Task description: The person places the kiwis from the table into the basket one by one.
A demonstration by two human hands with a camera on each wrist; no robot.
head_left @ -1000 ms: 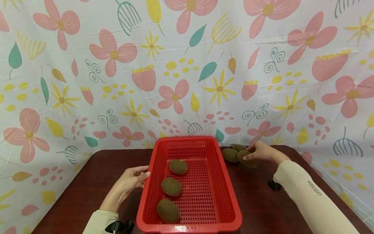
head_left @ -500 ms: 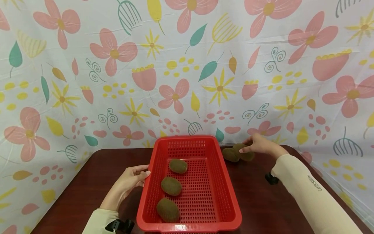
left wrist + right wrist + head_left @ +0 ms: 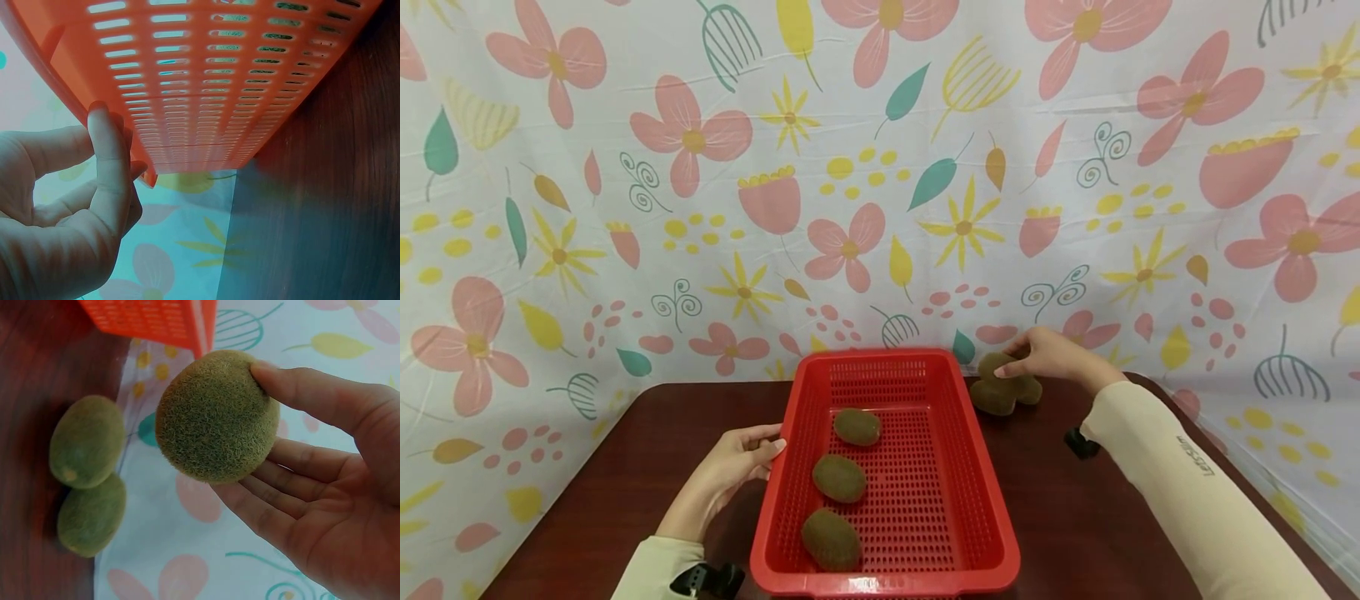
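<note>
A kiwi (image 3: 215, 419) is held between the thumb and fingertips of my right hand (image 3: 1051, 357), raised at the back right of the table. Two more kiwis, one nearer the basket (image 3: 87, 442) and one touching it (image 3: 92, 514), lie on the table below. My left hand (image 3: 739, 462) pinches the left rim of a red plastic basket (image 3: 992, 492) between thumb and fingers; the left wrist view shows the basket's slotted side wall (image 3: 212, 81). Inside the basket, three kiwis lie along its left side: a far one (image 3: 857, 427), a middle one (image 3: 839, 478) and a near one (image 3: 831, 539).
The basket stands on a dark reddish-brown table (image 3: 677, 417). Right behind the table's far edge hangs a white cloth (image 3: 880, 208) printed with flowers and leaves. A black wrist strap (image 3: 703, 579) sits on the left wrist.
My right hand has lifted its kiwi off the table spot beside the others and carried it up and left toward the basket's far right corner. My left hand and the basket stay put.
</note>
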